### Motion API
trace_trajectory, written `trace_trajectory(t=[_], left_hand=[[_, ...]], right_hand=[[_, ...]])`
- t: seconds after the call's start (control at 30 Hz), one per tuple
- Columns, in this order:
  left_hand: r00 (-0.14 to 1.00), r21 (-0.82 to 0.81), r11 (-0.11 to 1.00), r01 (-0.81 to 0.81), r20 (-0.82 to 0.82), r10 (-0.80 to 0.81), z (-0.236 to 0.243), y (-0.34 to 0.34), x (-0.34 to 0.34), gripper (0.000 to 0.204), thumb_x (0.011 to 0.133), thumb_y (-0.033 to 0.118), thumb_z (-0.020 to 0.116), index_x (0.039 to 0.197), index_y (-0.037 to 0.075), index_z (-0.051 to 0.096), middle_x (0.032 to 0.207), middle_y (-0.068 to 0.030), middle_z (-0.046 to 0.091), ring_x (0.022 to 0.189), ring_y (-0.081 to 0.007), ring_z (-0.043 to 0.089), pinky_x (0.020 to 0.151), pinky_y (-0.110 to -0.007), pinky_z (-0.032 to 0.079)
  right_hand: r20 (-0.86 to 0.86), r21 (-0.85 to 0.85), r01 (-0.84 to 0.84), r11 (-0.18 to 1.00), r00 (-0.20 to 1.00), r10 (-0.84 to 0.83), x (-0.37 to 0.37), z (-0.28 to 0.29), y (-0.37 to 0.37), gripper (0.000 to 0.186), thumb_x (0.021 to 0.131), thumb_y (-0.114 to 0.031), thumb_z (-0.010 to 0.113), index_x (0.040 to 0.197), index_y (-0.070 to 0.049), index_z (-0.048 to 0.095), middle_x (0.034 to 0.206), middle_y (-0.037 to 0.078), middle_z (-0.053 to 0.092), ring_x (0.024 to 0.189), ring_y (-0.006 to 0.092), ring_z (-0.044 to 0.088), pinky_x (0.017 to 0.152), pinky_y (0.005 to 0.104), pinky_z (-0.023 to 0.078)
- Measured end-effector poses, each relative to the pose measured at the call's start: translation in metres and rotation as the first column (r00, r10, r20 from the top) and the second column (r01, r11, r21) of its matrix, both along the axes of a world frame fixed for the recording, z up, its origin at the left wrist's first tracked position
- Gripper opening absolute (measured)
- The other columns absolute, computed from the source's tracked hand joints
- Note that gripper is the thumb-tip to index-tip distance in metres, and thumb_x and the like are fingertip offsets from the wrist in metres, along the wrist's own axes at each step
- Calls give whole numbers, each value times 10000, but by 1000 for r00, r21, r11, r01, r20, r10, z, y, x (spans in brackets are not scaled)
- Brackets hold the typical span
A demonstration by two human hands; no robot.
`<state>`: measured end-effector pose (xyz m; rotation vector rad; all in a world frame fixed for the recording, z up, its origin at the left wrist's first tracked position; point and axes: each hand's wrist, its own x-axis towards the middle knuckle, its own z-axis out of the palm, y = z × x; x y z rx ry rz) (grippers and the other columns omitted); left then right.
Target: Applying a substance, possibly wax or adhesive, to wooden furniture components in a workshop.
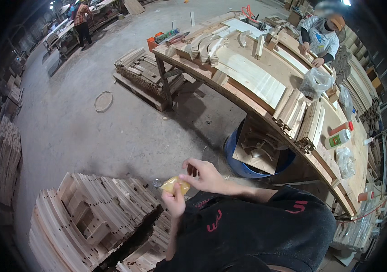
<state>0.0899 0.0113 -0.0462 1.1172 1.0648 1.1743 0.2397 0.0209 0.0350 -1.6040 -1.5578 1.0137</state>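
Observation:
In front of my body I hold a small yellow plastic packet [173,183]. My left hand [174,203] grips it from below, its thumb raised against the packet's face. My right hand [204,176] pinches the packet's upper right corner with thumb and finger, the other fingers curled above it. Below and to the left of my hands, stacks of pale slatted wooden parts [53,217] lie close by.
A long workbench [259,68] with wood strips, curved pieces, plastic bags and bottles runs along the right. A co-worker [320,36] works at its far side, another person [81,25] farther back left. A blue drum [238,163] stands under the bench, a loaded pallet [141,72] beside it.

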Motion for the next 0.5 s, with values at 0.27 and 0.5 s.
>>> trace_trajectory(t=[0.27,0.5], left_hand=[[944,-190,948,255,-164,-287,-61,-19,-72,582,919,508,257,970,8,552,856,-79,584,725,-145,561,627,-280,459],[942,-127,963,237,271,-196,3,-37,-58,494,906,181,477,1295,-52,281,1166,-117,476,1044,-156,486,769,-255,467]], right_hand=[[-85,312,-476,822,848,523,-38,-14,-14,413,706,-156,679,1070,-37,525,1053,147,542,905,272,562,726,346,460],[-40,71,-94,993,995,97,-58,-29,-22,321,834,-251,558,670,25,574,543,173,540,470,301,521,477,362,405]])
